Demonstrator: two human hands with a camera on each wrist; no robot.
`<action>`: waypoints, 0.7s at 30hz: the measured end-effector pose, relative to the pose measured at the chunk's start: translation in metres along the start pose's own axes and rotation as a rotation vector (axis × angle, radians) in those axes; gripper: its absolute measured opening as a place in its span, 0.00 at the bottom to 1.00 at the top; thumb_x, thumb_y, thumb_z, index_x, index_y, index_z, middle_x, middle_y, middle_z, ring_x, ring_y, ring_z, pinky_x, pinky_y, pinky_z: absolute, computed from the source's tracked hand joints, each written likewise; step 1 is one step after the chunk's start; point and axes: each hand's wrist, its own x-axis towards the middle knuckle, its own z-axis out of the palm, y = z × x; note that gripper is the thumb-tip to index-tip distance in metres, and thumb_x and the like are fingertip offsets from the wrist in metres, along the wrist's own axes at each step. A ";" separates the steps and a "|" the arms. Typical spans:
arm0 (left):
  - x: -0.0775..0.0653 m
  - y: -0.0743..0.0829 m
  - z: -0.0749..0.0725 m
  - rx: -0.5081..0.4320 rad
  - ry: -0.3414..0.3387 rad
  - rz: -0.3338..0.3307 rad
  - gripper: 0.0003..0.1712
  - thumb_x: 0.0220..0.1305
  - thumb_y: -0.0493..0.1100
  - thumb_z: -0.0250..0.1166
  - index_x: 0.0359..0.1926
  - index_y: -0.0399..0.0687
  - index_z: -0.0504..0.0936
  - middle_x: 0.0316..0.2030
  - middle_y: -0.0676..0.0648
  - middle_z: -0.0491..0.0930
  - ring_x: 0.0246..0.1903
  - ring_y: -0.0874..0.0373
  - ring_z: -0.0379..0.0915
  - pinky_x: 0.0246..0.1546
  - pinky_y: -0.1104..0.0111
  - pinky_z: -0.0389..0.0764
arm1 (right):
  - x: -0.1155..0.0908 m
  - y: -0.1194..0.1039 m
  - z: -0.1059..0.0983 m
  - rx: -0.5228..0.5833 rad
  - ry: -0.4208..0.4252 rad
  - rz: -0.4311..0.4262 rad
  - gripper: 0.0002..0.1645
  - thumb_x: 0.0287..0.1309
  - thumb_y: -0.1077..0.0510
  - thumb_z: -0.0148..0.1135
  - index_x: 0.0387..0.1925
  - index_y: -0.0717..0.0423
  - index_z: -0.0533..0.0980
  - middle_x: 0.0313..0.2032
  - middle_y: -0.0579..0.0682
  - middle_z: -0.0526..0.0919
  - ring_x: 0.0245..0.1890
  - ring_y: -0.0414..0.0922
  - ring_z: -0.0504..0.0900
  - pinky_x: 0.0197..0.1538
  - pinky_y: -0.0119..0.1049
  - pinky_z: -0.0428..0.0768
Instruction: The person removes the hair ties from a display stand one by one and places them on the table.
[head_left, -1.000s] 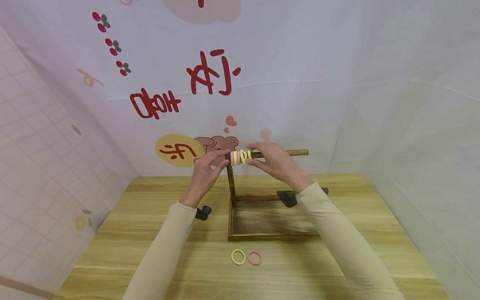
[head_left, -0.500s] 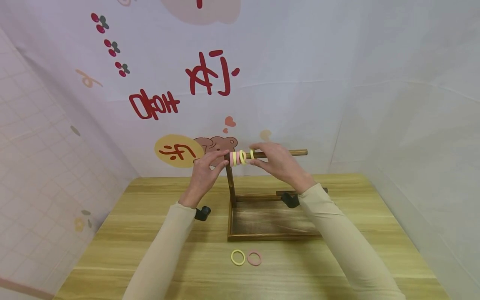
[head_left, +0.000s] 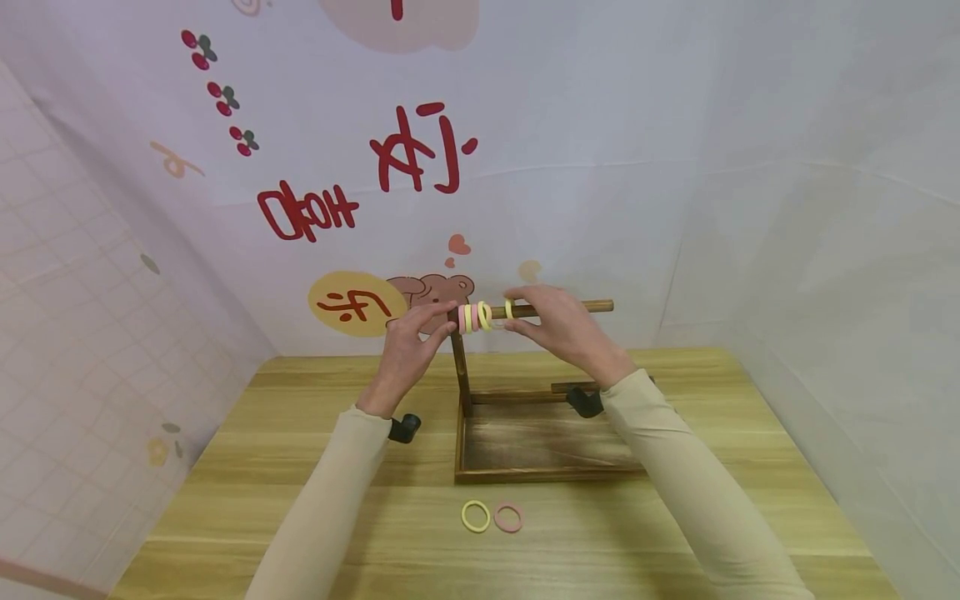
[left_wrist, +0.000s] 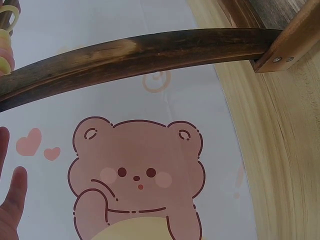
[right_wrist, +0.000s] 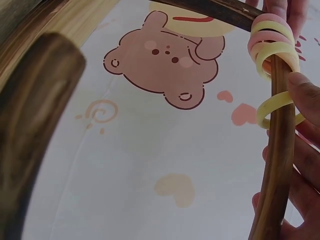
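circling the wooden rod, a yellow ring is pinched in the right hand; bunched pink and yellow rings sit beside the upright, near the left hand, whose grip i cannot tell. two loose rings lie on the table.

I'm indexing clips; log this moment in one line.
right hand: pinches yellow ring around rod | left hand: beside bunched rings | tabletop: loose yellow ring, pink ring

The right hand and the thin pale-yellow ring it pinches have moved along the round brown wooden rod, away from the left hand, widening the gap to the bunched pink and yellow rings just beside that left hand.
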 end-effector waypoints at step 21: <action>0.000 0.000 0.000 0.003 -0.006 -0.007 0.20 0.67 0.36 0.71 0.60 0.40 0.85 0.55 0.41 0.85 0.59 0.43 0.79 0.60 0.47 0.79 | -0.007 0.006 -0.006 -0.002 0.014 0.007 0.29 0.64 0.53 0.74 0.62 0.60 0.79 0.57 0.56 0.85 0.59 0.56 0.82 0.64 0.54 0.76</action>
